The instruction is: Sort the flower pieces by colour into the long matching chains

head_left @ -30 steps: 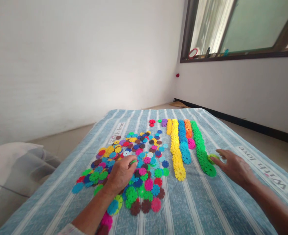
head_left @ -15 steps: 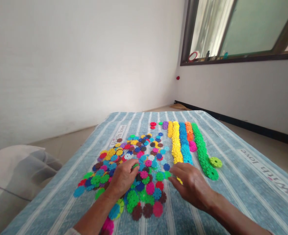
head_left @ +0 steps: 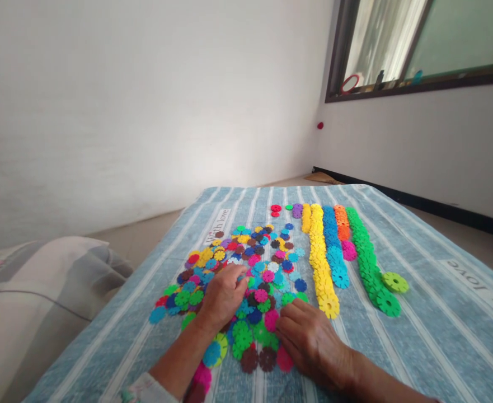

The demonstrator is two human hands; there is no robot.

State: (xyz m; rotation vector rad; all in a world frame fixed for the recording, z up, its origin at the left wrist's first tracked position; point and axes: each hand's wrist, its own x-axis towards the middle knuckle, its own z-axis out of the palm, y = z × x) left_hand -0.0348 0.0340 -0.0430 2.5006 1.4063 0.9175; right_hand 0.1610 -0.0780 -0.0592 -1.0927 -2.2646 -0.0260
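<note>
A loose heap of coloured snowflake discs (head_left: 246,274) lies on a blue striped cloth (head_left: 418,324). My left hand (head_left: 223,296) rests on the heap, fingers curled round something too small to make out. My right hand (head_left: 313,341) lies on the heap's near right edge, knuckles up, fingers bent down onto green and pink discs. To the right run sorted rows: yellow (head_left: 319,260), blue (head_left: 334,246), orange (head_left: 342,221) and green (head_left: 367,260). A lighter green disc (head_left: 395,281) lies beside the green row's near end.
A grey pillow (head_left: 40,296) lies off the cloth's left edge. White walls stand behind, with a dark-framed window (head_left: 422,45) at upper right. Bare floor shows beyond the cloth's far edge.
My right hand left the lighter green disc beside the green row and came left and nearer, onto the heap's near right edge. My left hand stayed on the heap.
</note>
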